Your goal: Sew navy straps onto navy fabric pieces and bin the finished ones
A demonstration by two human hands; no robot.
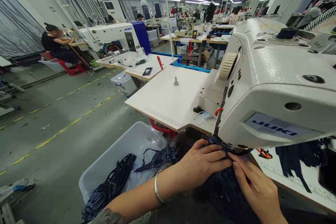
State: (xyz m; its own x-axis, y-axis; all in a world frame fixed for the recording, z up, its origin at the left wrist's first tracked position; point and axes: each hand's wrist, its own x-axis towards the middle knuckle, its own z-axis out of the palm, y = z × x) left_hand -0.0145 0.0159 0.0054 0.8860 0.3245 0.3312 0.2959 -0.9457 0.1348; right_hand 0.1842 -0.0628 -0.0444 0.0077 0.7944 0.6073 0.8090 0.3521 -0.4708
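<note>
A white JUKI sewing machine [275,87] fills the right side, standing on a pale table [170,98]. Dark navy lace fabric [223,189] lies under its head and over my lap. My left hand [202,162], with a silver bangle on the wrist, lies on the fabric with its fingers pressed together, fingertips at the needle area. My right hand [256,189] rests beside it, fingers flat on the same fabric, index fingertip touching the left hand's fingertips. The needle itself is hidden under the machine head.
A clear plastic bin [115,161] with more navy lace pieces stands at my lower left. More navy pieces [301,157] lie on the table to the right. Another JUKI machine [115,40] and a seated person [56,43] are across the aisle with yellow floor lines.
</note>
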